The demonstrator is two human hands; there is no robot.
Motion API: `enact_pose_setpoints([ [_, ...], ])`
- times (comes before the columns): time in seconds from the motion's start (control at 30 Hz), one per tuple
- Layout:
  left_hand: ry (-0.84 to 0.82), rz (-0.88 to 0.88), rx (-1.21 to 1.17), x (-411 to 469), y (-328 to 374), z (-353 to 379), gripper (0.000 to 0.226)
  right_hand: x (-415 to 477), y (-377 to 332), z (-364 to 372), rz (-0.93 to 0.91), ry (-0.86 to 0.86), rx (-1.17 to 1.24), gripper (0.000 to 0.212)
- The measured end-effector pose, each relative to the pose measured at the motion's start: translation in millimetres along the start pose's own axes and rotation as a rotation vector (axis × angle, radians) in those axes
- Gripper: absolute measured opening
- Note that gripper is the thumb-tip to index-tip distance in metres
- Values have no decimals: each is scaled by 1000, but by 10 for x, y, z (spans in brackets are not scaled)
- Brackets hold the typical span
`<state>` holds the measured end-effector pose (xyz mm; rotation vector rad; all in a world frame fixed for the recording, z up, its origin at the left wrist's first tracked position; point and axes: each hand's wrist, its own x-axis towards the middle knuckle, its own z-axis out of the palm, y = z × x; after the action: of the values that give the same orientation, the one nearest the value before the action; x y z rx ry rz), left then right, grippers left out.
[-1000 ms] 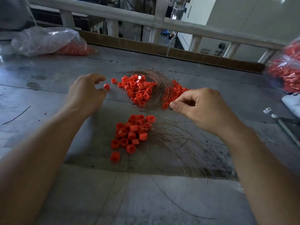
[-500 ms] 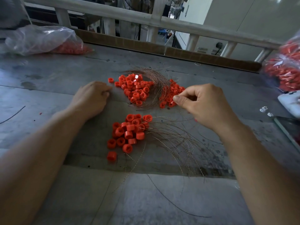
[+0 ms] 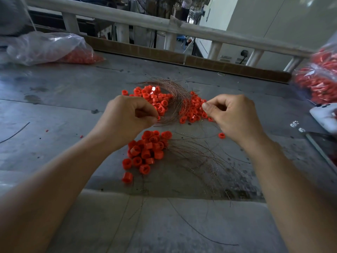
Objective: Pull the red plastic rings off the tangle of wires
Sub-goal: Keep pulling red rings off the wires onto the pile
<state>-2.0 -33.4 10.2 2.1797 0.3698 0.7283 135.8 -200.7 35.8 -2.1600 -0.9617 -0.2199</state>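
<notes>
- Both hands now meet at the tangle of wires (image 3: 175, 99); left hand (image 3: 127, 117) slid in, pinching a red ring (image 3: 158, 117), ready to pull.
- Fingertips of right hand (image 3: 233, 114) pinched together; on what, cannot tell.

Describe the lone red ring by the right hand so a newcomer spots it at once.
On the grey table, find the right hand. Just below its thumb in the view lies one red ring. It lies alone on bare tabletop, apart from the heaps of rings to its left.
</notes>
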Motion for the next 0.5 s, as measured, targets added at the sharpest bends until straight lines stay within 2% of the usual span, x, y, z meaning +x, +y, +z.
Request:
enact_pose_setpoints([
  [0.13,-40,2,-36,-23,34,56,35,0,-19,143,-92,-107,-51,9],
  [0.4,-75,25,-8,-21,24,80,37,89,70,410,-242,-279,-244,31],
  [0.5,-94,28,16,-21,35,93,35,81,98,450,-252,-281,-261,22],
])
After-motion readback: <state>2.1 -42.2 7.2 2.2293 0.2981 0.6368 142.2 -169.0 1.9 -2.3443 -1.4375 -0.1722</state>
